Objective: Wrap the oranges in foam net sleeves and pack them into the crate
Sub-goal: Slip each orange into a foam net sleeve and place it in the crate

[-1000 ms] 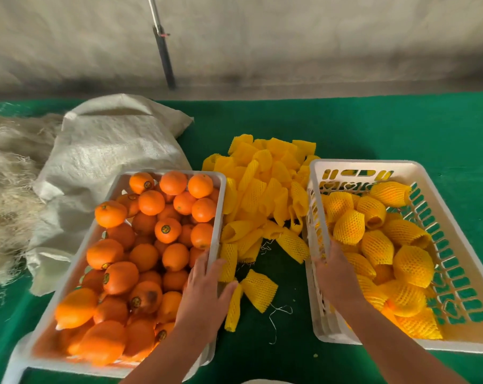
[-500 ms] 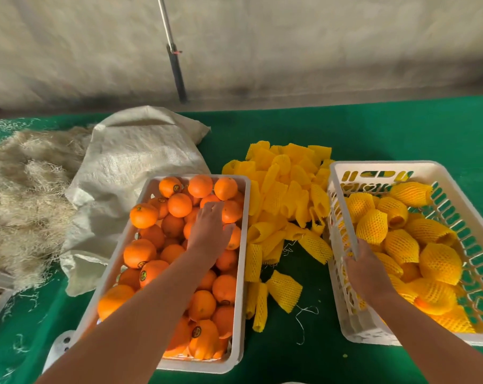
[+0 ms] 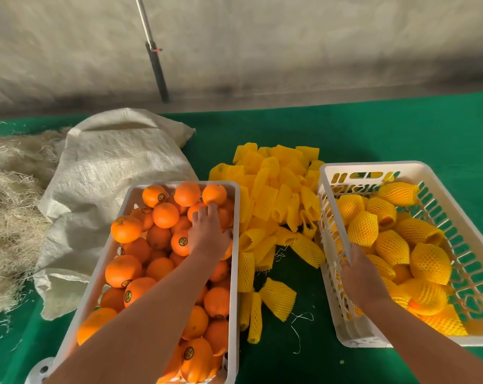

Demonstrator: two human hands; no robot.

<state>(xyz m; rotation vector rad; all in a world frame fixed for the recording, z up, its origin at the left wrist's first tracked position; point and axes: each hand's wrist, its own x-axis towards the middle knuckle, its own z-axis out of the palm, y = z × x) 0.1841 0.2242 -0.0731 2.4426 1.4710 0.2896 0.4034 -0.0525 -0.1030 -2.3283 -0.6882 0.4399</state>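
At the far left of the green worktop (image 3: 373, 128) lies a heap of pale straw-like fibre (image 3: 10, 206), with a white woven sack (image 3: 110, 184) slumped against it, probably the leftover packing from the fruit.

Next comes the white supply crate (image 3: 234, 273), heaped with bare oranges (image 3: 122, 270), many carrying a small round sticker. It sits close to the person's body, so fruit is an easy reach. The left hand (image 3: 208, 236) is stretched out over the far right part of the heap, palm down, its fingers (image 3: 211, 210) spread loosely and resting on an orange there. They are not clearly curled round it, so this looks like the reach for the next fruit, not a finished pick.

Between the two crates lies the pile of yellow foam net sleeves (image 3: 276, 195), flattened and overlapping, a few strays nearer the person. Lying in the middle, they can be reached by either hand.

To the right stands the packing crate (image 3: 373, 170), slotted, already holding many sleeved oranges (image 3: 363, 228) in a loose layer. The right hand (image 3: 359, 275) grips its near left wall, fingers curled over the rim, seemingly steadying the crate or keeping it in position. The crate looks well filled but not yet full.
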